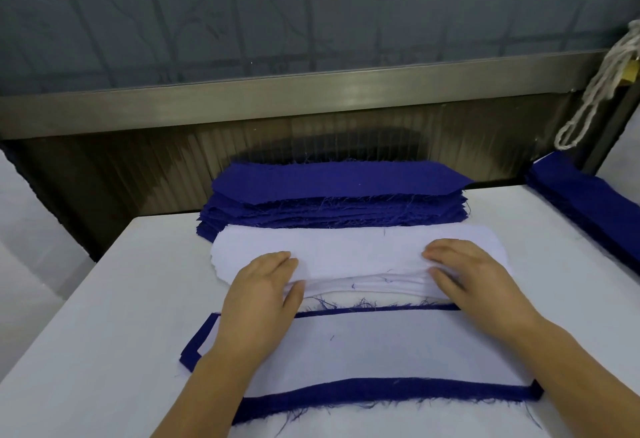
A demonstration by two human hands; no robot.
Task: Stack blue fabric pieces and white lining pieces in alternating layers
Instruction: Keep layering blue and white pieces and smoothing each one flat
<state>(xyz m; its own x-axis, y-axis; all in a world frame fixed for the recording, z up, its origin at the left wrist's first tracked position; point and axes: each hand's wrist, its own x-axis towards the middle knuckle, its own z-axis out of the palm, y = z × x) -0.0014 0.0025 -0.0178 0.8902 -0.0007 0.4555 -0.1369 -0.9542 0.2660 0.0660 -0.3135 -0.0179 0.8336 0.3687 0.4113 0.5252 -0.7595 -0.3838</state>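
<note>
A pile of blue fabric pieces (339,192) lies at the far side of the white table (104,333). In front of it sits a pile of white lining pieces (360,250). My left hand (263,292) and my right hand (467,275) rest on the near ends of that white pile, thumbs tucked at its front edge where the top sheets lift a little. Nearest me lies the layered stack: a white lining piece (381,347) on top of a blue piece (381,392) whose edges show all around it.
A second bundle of blue pieces (585,205) lies along the table's right edge. A metal rail and dark ribbed panel (311,147) rise behind the table. A white cord (595,91) hangs at the upper right.
</note>
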